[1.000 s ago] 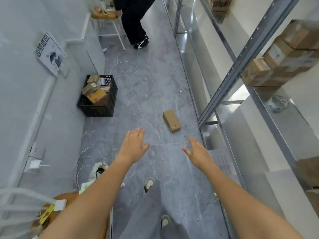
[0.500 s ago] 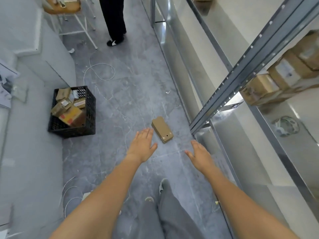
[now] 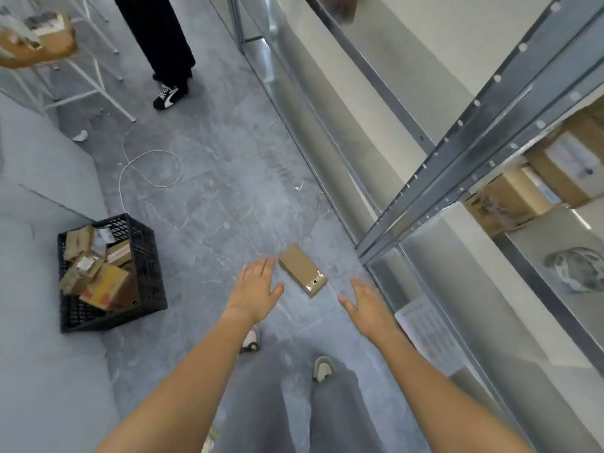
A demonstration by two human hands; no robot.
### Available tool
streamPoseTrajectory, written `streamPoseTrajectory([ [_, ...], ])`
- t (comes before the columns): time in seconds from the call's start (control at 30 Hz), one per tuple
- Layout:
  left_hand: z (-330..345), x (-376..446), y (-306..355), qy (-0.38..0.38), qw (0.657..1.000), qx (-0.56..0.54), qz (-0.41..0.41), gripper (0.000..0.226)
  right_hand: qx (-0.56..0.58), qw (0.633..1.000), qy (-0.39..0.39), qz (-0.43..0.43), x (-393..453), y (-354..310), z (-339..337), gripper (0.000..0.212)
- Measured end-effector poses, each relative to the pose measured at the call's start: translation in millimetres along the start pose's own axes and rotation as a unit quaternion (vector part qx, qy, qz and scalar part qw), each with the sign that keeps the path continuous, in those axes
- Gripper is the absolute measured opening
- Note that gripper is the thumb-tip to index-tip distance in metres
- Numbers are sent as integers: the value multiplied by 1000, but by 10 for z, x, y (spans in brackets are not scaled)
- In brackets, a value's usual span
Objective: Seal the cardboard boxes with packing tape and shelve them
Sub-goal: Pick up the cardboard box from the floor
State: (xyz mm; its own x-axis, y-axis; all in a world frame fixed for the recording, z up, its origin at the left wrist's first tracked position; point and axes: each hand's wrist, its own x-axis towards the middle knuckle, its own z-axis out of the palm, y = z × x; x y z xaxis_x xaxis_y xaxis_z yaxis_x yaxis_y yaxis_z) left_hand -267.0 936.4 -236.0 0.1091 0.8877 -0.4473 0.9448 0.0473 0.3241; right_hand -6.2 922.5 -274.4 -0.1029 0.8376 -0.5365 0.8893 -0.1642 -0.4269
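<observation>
A small flat cardboard box (image 3: pixel 302 269), wrapped in clear tape, lies on the grey floor in front of me. My left hand (image 3: pixel 256 286) is stretched out just left of the box, fingers straight, its fingertips close to the box's near left edge and holding nothing. My right hand (image 3: pixel 367 305) reaches forward to the right of the box, fingers straight and apart from it. The metal shelving (image 3: pixel 457 152) stands on my right, with several cardboard boxes (image 3: pixel 536 188) on an upper level.
A black plastic crate (image 3: pixel 147 266) full of small cardboard boxes sits on the floor at left. Another person's legs (image 3: pixel 163 44) stand farther down the aisle beside a white stool (image 3: pixel 42 50). A white cord (image 3: pixel 150 171) loops across the floor.
I have stepped toward the box on the floor. Both hands have moved forward and now flank it, the left one nearly reaching its edge.
</observation>
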Motion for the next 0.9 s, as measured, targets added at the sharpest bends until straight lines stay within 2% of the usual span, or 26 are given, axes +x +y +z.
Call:
streamPoseTrajectory([
  [0.17, -116, 616, -402, -55, 995, 49, 66, 63, 60, 993, 25, 94, 315, -167, 311, 65],
  [0.3, -145, 1028, -821, -101, 984, 79, 126, 63, 135, 973, 59, 180, 447, -341, 723, 66],
  [0.5, 191, 1580, -1509, -172, 970, 140, 101, 65, 209, 939, 79, 261, 709, -356, 1398, 65],
  [0.67, 1072, 2490, -1909, -154, 981, 99, 66, 64, 271, 907, 105, 304, 1486, 99, 2133, 65],
  [0.8, 2227, 3437, -2133, -137, 990, 7, 23, 63, 312, 886, 131, 316, 2412, 623, 2950, 64],
  [0.9, 3103, 4136, -2241, -141, 989, -53, 5, 62, 307, 890, 129, 312, 3137, 1046, 3586, 66],
])
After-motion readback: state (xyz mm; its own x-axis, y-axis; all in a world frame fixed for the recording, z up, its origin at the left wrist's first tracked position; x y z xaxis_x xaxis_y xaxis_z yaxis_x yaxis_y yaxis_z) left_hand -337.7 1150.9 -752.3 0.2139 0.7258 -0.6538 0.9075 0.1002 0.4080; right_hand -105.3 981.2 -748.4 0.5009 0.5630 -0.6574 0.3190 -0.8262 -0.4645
